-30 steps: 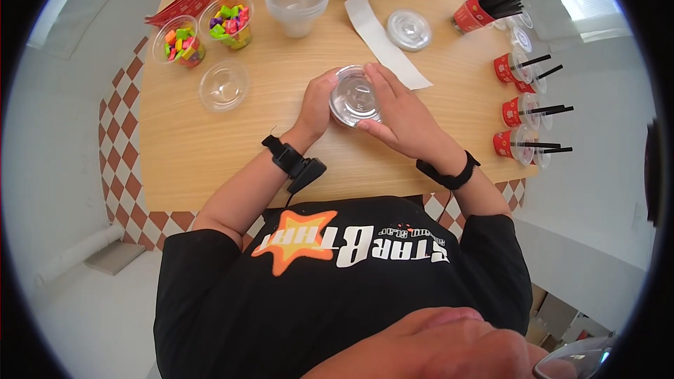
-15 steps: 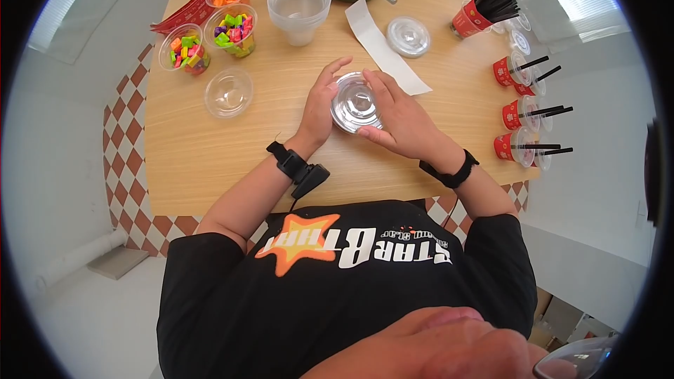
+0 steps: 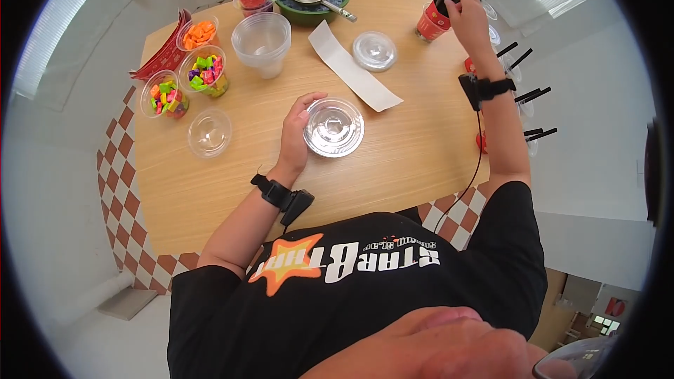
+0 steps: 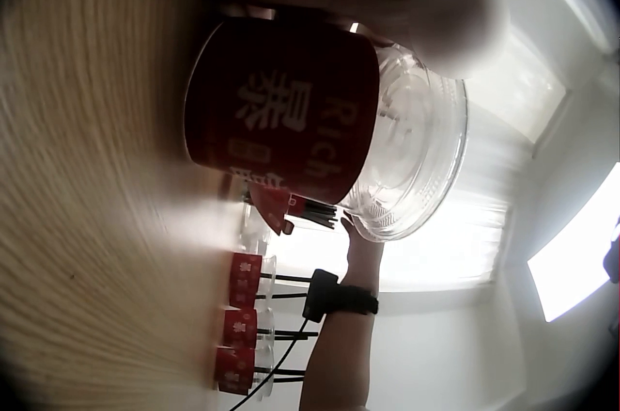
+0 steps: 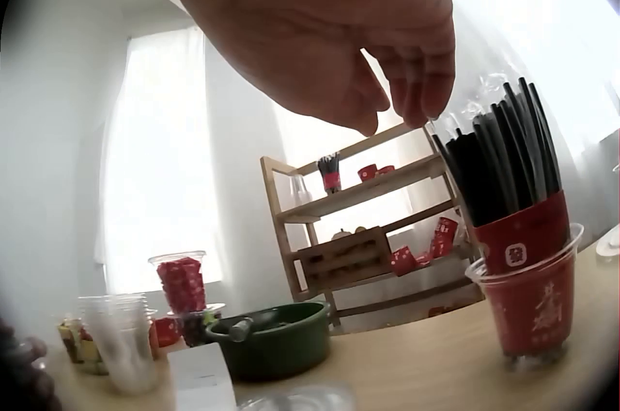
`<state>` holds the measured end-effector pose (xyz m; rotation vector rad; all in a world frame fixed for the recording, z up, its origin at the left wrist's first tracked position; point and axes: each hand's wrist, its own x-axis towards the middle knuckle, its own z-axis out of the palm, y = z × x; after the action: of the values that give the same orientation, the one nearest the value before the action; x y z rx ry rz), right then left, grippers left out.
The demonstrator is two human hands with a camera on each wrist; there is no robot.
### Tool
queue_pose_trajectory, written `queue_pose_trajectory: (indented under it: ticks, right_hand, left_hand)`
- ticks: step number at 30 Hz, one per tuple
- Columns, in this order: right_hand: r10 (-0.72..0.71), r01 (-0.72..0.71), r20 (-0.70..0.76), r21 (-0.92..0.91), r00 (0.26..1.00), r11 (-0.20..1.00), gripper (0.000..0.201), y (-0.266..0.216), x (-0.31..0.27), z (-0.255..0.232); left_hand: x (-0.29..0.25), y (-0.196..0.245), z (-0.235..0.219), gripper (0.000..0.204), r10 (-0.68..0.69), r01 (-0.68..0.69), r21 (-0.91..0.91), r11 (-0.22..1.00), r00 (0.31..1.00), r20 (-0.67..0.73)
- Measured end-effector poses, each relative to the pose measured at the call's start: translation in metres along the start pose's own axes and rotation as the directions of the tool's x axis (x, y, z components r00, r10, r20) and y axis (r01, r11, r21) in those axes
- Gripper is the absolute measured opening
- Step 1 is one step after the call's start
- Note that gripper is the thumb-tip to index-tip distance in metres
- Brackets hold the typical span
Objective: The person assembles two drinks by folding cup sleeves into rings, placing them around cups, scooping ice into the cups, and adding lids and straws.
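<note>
A cup with a red sleeve (image 4: 281,106) and a clear lid (image 3: 335,128) stands on the table in front of the person. The left hand (image 3: 293,137) holds it from its left side, fingers curved around it. At the back right, the right hand (image 3: 469,24) is over a red-sleeved cup (image 5: 528,304) full of black straws (image 5: 504,154). In the right wrist view the right hand (image 5: 339,38) has bent fingers, with a gap between thumb and fingers, close to the clear wrappers at the straw tops.
Cups of coloured pieces (image 3: 205,74) and a loose lid (image 3: 210,133) are at left. Stacked clear cups (image 3: 261,42), a green bowl (image 3: 314,14) with a scoop, a paper strip (image 3: 354,70) and more lids (image 3: 374,51) lie further back. Cups with straws line the right edge.
The right hand has left the lidded cup and moved up and right to the straws. The left hand stays at the cup. The head view has shifted.
</note>
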<state>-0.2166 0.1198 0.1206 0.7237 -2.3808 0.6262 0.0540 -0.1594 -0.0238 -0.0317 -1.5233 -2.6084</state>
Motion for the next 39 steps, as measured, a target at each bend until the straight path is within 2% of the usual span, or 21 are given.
queue_pose_trajectory:
  ticks: [2, 3, 5, 8, 11, 12, 15, 17, 19, 20, 21, 24, 25, 26, 28, 32, 34, 35, 36, 37, 39]
  right_hand:
    - [0.029, -0.032, -0.018, -0.189, 0.999, 0.982, 0.039, 0.035, 0.022, 0.004]
    - [0.027, -0.029, -0.016, -0.187, 1.000, 0.982, 0.039, 0.045, 0.031, 0.008]
    - [0.057, -0.035, 0.047, -0.382, 0.997, 0.924, 0.039, 0.059, 0.039, 0.015]
    - [0.085, -0.057, 0.051, -0.403, 0.995, 0.914, 0.034, 0.066, 0.044, 0.021]
    - [0.113, -0.108, -0.010, -0.382, 0.994, 0.918, 0.027, 0.061, 0.046, 0.020]
    - [0.109, -0.097, 0.012, -0.374, 0.994, 0.923, 0.027, 0.066, 0.049, 0.021]
    - [0.116, -0.098, 0.039, -0.309, 0.993, 0.946, 0.024, 0.085, 0.054, 0.017]
    - [0.097, -0.096, -0.005, -0.131, 0.995, 0.987, 0.024, 0.087, 0.055, 0.012]
    - [0.045, -0.044, 0.010, -0.111, 0.999, 0.993, 0.023, 0.085, 0.049, 0.017]
    - [-0.001, 0.002, 0.011, -0.104, 1.000, 0.995, 0.023, 0.086, 0.048, 0.015]
    - [-0.017, 0.018, 0.010, -0.172, 1.000, 0.985, 0.025, 0.087, 0.046, 0.015]
    - [-0.009, 0.011, 0.009, -0.260, 1.000, 0.965, 0.029, 0.091, 0.045, 0.017]
    - [0.059, -0.053, 0.017, -0.248, 0.998, 0.967, 0.028, 0.092, 0.048, 0.018]
    - [0.058, -0.054, 0.010, -0.252, 0.998, 0.966, 0.028, 0.093, 0.050, 0.017]
    - [0.184, -0.173, 0.093, -0.111, 0.979, 0.979, 0.025, 0.095, 0.052, 0.017]
    - [0.237, -0.236, 0.114, -0.026, 0.965, 0.971, 0.025, 0.086, 0.048, 0.012]
    - [0.179, -0.169, 0.053, -0.156, 0.982, 0.973, 0.027, 0.088, 0.047, 0.009]
    - [0.176, -0.165, 0.055, -0.154, 0.983, 0.974, 0.027, 0.080, 0.046, 0.003]
    - [0.115, -0.125, -0.108, -0.093, 0.987, 0.988, 0.027, 0.061, 0.044, -0.011]
    - [0.064, -0.076, -0.268, -0.035, 0.961, 0.997, 0.026, 0.035, 0.041, -0.026]
    - [-0.087, 0.080, -0.461, -0.033, 0.883, 0.996, 0.022, -0.017, 0.032, -0.057]
  left_hand:
    - [0.000, 0.000, 0.001, 0.048, 0.014, -0.014, 0.046, 0.999, 1.000, 0.003]
    - [0.000, 0.000, 0.000, 0.048, 0.015, -0.015, 0.046, 0.999, 1.000, 0.000]
    - [-0.001, 0.001, 0.000, 0.047, -0.004, 0.004, -0.006, 1.000, 1.000, 0.007]
    - [-0.001, 0.001, 0.000, 0.047, -0.015, 0.015, 0.003, 1.000, 1.000, -0.010]
    - [-0.002, 0.003, 0.002, 0.045, 0.007, -0.007, 0.005, 1.000, 1.000, -0.002]
    - [-0.003, 0.004, 0.003, 0.045, -0.001, 0.001, 0.002, 1.000, 1.000, -0.024]
    - [0.000, 0.001, -0.003, 0.048, 0.019, -0.022, 0.062, 0.998, 0.999, 0.036]
    - [0.000, 0.003, -0.003, 0.048, 0.023, -0.024, 0.064, 0.998, 0.999, 0.027]
    - [-0.001, 0.004, -0.002, 0.048, 0.048, -0.053, 0.089, 0.995, 0.997, 0.053]
    - [-0.001, 0.003, -0.002, 0.048, 0.054, -0.059, 0.086, 0.995, 0.997, 0.058]
    - [-0.001, 0.002, -0.003, 0.048, 0.044, -0.048, 0.082, 0.995, 0.998, 0.053]
    - [-0.001, 0.003, 0.000, 0.045, 0.028, -0.031, 0.047, 0.998, 0.998, 0.053]
    - [-0.001, 0.004, 0.000, 0.043, 0.018, -0.019, 0.020, 1.000, 0.999, 0.044]
    - [0.000, 0.004, 0.000, 0.043, 0.022, -0.023, 0.020, 1.000, 0.998, 0.050]
    - [0.000, 0.002, -0.001, 0.043, 0.021, -0.022, 0.024, 0.999, 0.999, 0.038]
    - [0.000, 0.002, -0.001, 0.043, 0.028, -0.029, 0.027, 0.999, 0.998, 0.051]
    - [0.000, 0.002, -0.001, 0.043, 0.047, -0.049, 0.026, 0.998, 0.997, 0.057]
    - [0.001, 0.002, -0.001, 0.043, 0.049, -0.050, 0.026, 0.998, 0.997, 0.053]
    - [0.001, 0.001, -0.001, 0.043, 0.049, -0.050, 0.030, 0.998, 0.997, 0.052]
    - [0.001, 0.000, -0.002, 0.043, 0.046, -0.048, 0.034, 0.998, 0.998, 0.046]
    - [-0.001, 0.003, 0.000, 0.044, 0.062, -0.064, 0.055, 0.996, 0.997, 0.040]
